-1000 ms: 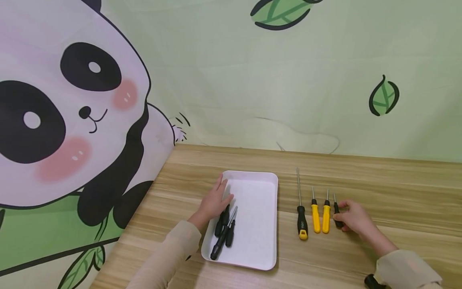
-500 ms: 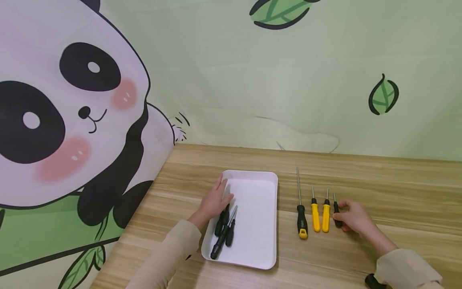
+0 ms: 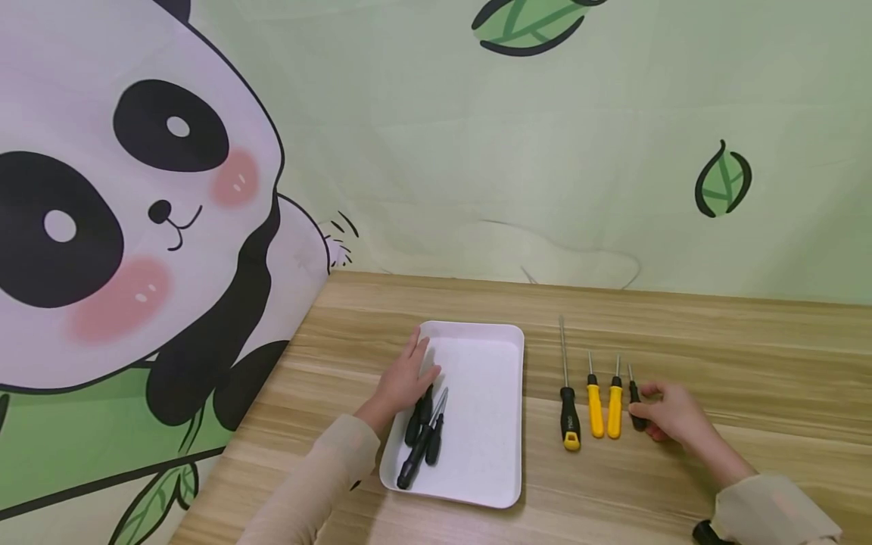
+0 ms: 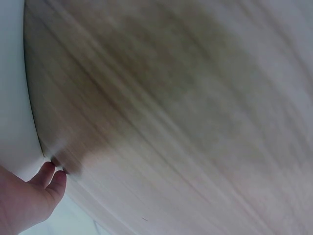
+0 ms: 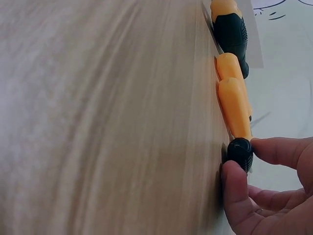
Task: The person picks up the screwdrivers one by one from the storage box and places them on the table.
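My left hand (image 3: 403,381) rests on the left side of the white tray (image 3: 480,484), fingers extended along the rim and thumb over the inside. Several black-handled screwdrivers (image 3: 414,456) lie in the tray's left part, partly hidden by that hand. On the table to the right, my right hand (image 3: 671,412) pinches the handle of a small black screwdriver (image 3: 636,401). In the right wrist view, thumb and fingers sit on either side of its black handle end (image 5: 239,151). Left of it lie two yellow-handled screwdrivers (image 3: 615,409) and a longer black-and-yellow screwdriver (image 3: 570,416), roughly parallel, tips pointing away.
The wooden table (image 3: 783,363) runs back to a green wall cloth (image 3: 409,151) printed with a panda and leaves. A dark object (image 3: 708,532), only partly visible, shows by the right sleeve at the bottom edge.
My right wrist and sleeve have shifted slightly right and down, while the fingers stay at the small black screwdriver. The left hand and the tray have not moved.
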A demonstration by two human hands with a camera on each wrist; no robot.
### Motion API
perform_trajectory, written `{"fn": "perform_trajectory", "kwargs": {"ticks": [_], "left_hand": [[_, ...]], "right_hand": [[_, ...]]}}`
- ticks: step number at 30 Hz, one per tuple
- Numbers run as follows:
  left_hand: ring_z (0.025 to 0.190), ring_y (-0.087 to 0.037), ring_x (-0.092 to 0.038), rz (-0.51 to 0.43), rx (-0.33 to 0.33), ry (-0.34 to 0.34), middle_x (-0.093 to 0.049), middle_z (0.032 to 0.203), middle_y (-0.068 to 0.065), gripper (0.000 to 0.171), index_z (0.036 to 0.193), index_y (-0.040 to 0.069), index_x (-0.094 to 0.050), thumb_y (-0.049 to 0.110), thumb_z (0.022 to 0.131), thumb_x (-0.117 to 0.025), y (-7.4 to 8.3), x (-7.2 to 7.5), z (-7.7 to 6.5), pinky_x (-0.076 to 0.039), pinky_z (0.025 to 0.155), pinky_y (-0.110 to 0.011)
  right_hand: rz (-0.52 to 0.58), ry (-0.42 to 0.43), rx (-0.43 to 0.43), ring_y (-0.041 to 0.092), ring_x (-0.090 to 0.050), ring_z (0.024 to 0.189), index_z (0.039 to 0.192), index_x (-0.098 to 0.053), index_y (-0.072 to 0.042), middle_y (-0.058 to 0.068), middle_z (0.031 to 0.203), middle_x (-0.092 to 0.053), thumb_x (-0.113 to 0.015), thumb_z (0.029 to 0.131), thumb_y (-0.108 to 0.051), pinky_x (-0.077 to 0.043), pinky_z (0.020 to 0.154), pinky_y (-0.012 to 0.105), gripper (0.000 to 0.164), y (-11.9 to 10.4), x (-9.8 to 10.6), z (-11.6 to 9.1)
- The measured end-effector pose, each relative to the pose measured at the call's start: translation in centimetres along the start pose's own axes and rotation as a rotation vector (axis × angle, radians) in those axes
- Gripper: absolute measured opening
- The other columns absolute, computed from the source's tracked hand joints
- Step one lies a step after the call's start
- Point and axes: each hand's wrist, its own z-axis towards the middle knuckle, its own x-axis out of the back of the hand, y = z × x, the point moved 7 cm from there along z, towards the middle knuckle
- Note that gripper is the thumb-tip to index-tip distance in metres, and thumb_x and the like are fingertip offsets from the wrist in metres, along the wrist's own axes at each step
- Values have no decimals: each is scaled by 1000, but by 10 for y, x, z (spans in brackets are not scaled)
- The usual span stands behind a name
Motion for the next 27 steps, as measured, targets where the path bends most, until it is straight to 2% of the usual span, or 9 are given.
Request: {"fn": "perform_trajectory", "kwargs": {"ticks": [5,12,15,20,27], "left_hand": [[123,-30,-43,-5,3,-2,-6,152,-5,63,142,10,-25,41,91,-45,0,-1,0,-43,91,-46],[126,-31,-40,-6,2,0,-6,152,-6,63,142,10,-24,41,91,-44,0,-1,0,-40,94,-47],[126,-31,-40,-6,3,0,-7,152,-6,63,142,11,-24,42,91,-44,-1,0,0,-40,95,-47],[125,-31,-41,-5,10,-2,-7,152,-5,63,142,11,-25,42,91,-44,0,0,0,-40,95,-46],[125,-30,-41,0,12,2,-6,152,-4,63,142,11,-25,42,91,-44,0,0,0,-40,95,-46]], "right_hand": [[-1,-4,-2,13,-54,55,121,-37,17,19,84,-61,-56,85,-17,-49,50,28,53,0,1,-1],[-48,18,-20,13,-53,53,123,-38,15,11,73,-59,-53,85,-21,-48,50,28,54,-1,6,-2],[-55,26,-19,13,-52,53,122,-37,15,11,73,-58,-54,85,-21,-48,50,28,54,-2,8,-3],[-69,26,18,14,-51,53,122,-36,15,11,75,-58,-52,85,-21,-47,50,28,54,-7,11,-6],[-129,24,59,13,-44,47,122,-37,14,3,60,-50,-50,86,-22,-38,46,27,53,-19,12,-11]]}}
